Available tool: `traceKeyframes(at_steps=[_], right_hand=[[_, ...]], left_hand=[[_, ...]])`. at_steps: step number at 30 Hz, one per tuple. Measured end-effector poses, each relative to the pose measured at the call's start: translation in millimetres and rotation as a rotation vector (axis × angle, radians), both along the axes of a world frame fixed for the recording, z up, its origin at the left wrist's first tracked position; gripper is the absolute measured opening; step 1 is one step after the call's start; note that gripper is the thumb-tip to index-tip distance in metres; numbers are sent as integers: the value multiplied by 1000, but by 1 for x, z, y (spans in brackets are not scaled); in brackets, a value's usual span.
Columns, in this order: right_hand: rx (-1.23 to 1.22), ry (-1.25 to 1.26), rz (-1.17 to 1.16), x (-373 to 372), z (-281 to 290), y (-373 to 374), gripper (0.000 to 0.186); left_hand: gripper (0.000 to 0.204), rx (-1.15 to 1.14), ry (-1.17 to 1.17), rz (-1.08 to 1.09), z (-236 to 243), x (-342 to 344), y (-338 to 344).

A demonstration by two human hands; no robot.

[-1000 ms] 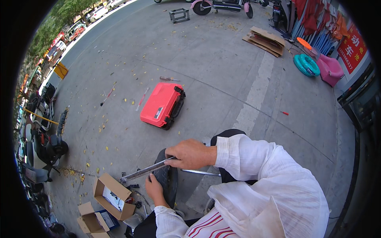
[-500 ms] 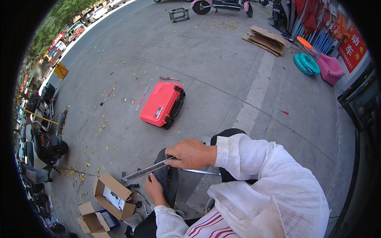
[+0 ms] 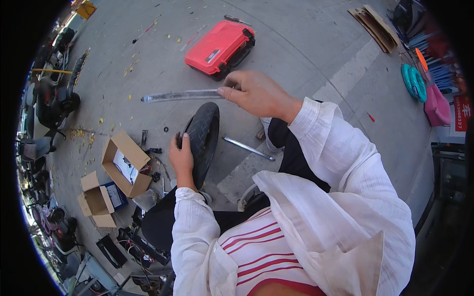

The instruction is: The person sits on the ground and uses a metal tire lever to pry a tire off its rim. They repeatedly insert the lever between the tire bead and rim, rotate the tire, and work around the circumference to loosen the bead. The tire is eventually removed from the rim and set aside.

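The tire (image 3: pixel 201 140) stands on edge on the pavement, long axis running from 1 to 7 o'clock. The left hand (image 3: pixel 181 159) grips its left edge. The right hand (image 3: pixel 256 92), at 1 o'clock above it, pinches a flat metal bar (image 3: pixel 181 95) pointing to 9 o'clock. An open cardboard box (image 3: pixel 126 164) holding papers sits at 9 o'clock; a shut red case (image 3: pixel 220 48) lies at 12.
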State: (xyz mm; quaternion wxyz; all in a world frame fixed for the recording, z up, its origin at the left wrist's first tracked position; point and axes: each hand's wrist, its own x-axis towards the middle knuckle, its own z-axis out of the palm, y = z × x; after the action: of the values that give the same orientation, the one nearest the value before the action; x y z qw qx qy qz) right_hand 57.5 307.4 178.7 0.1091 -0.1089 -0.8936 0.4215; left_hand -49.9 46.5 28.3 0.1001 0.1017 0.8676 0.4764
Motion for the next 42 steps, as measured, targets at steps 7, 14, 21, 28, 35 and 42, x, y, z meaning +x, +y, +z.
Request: traceKeyframes(at_steps=[7, 14, 21, 28, 35, 42], right_hand=[[-385, -206, -257, 9, -8, 23, 38], [-537, -718, -239, 25, -52, 23, 30], [-823, -795, -353, 37, -170, -20, 23], [-1023, -780, -473, 44, -252, -89, 21], [-1000, -663, -448, 12, -267, -106, 19], [-929, -630, -539, -2, -303, -103, 15]], left_hand=[[86, -345, 226, -222, 13, 28, -17], [88, -369, 88, 61, 7, 28, -24], [84, -462, 133, 280, -8, 10, -51], [73, -441, -26, 561, -24, 2, -68], [73, 125, -425, 1141, -105, 9, -123], [85, 473, -985, 1461, -149, 91, -80]])
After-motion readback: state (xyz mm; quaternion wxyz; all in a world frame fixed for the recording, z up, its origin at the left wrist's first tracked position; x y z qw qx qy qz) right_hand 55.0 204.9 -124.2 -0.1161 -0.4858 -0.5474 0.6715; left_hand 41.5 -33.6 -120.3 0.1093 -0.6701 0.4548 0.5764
